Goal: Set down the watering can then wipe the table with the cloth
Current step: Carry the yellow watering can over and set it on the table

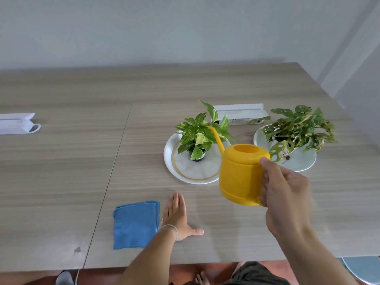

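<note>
R hand (285, 188) is curled round the handle of the yellow watering can (240, 173), thumb up near the can's top rim; can is held in the air above the table (61, 161), roughly level, thin spout pointing away from the person & to the left, tip over the near plant; its body overlaps the right edge of the white plate (174, 161) in view; can't tell if there's water inside.

L hand (177, 217) lies flat on the table, palm down, fingers straight & together, thumb spread out to the right; holds nothing; a thin string band sits at the wrist; just beside it on the left is the blue cloth (134, 225), folded, lying flat near the front edge; hand & cloth look to be barely apart or just touching, can't tell which.

Beyond: pothos plant (200, 132) in a small dark pot stands on the white plate, which shows a brownish ring; to the right a second plant (298, 128) w/ holed leaves sits on another pale plate (298, 163); behind them a white power strip (240, 117); far left, a white folded object (16, 123).
</note>
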